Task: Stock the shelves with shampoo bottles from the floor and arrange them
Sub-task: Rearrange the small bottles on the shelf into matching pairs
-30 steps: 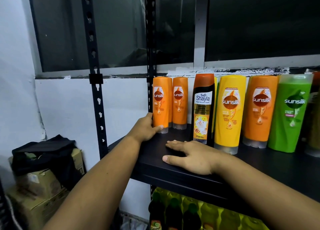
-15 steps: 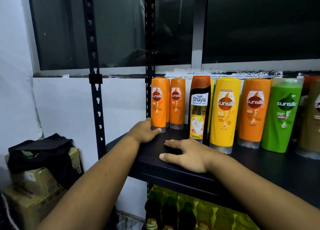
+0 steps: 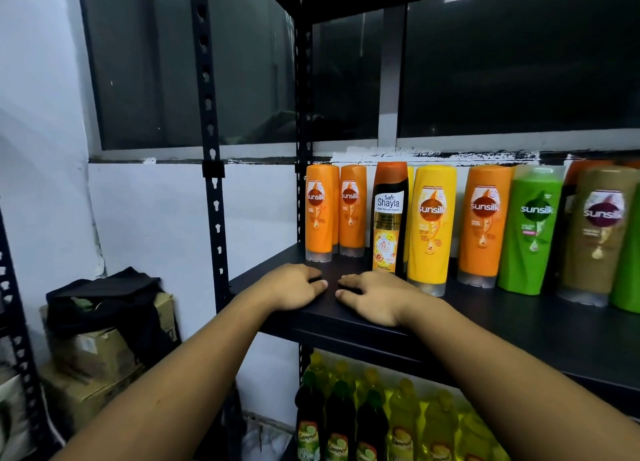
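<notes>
In the head view, both hands are lying palm down on the black shelf (image 3: 519, 325), near its front left corner, with nothing in either grip: the left hand (image 3: 294, 289) is resting flat with fingers loosely spread, and the right hand (image 3: 377, 296) is resting just beside it, fingers splayed toward the left, the fingertips of the two nearly meeting. Taking the black Safi Shayla bottle (image 3: 389, 218) as the landmark, the right hand is sitting directly in front of its base, close to it though contact is hard to judge, and the left hand is lying in front and to the left. Two small orange Sunsilk bottles (image 3: 334, 211) are standing upright to the left of the landmark, set a little further back. To its right a yellow Sunsilk bottle (image 3: 431, 225) is standing just beside it, then an orange Sunsilk bottle (image 3: 485, 225), a green Sunsilk bottle (image 3: 531, 232) and a brown-gold Sunsilk bottle (image 3: 597, 235), all upright in a row. Below the landmark, on the lower level, yellow and dark drink bottles (image 3: 381, 422) are crowding together. Far to the left, cardboard boxes (image 3: 100, 363) are sitting under a black cloth (image 3: 104, 294)
</notes>
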The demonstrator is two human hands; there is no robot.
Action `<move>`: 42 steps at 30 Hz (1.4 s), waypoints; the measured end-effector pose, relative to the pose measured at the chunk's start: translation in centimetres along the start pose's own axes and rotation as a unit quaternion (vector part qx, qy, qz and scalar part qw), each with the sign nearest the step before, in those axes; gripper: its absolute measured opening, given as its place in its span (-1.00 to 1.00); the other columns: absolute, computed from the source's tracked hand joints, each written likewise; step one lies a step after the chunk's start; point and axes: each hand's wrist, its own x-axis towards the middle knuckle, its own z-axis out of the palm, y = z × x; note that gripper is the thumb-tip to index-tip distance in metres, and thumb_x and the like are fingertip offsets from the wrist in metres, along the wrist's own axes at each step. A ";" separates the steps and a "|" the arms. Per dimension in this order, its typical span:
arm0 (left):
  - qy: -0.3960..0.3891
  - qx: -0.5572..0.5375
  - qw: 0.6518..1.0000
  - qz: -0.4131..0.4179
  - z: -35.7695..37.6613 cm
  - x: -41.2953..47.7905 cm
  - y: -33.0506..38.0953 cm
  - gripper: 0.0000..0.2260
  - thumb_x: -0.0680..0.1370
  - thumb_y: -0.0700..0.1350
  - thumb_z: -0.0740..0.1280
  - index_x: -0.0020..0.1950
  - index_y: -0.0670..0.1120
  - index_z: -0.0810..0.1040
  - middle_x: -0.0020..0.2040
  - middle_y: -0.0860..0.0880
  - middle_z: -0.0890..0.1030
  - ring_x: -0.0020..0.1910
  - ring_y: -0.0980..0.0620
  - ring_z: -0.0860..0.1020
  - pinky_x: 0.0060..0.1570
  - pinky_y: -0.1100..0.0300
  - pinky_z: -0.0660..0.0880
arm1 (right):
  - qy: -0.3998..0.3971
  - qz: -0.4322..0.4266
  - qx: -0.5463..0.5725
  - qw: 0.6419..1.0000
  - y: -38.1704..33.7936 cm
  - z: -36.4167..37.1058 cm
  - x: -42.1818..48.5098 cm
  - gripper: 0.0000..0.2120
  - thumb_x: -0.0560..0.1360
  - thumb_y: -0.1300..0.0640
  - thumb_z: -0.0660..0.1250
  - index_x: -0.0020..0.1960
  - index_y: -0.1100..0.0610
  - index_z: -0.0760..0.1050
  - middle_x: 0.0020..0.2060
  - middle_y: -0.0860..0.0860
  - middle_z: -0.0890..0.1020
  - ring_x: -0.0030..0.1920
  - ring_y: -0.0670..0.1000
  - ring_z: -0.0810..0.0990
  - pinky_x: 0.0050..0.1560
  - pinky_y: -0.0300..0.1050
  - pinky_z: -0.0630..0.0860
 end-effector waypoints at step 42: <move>-0.021 -0.062 0.997 0.036 2.4 1.0 7.5 -0.19 0.43 0.52 0.24 0.56 0.08 0.38 0.54 -0.01 0.40 0.47 -0.05 0.41 0.39 0.02 0.40 | 0.357 0.152 -0.157 0.908 10.6 -14.9 -5.9 -0.49 0.51 -0.03 0.39 0.38 0.10 0.36 0.33 0.09 0.36 0.16 0.25 0.56 0.03 0.21 0.60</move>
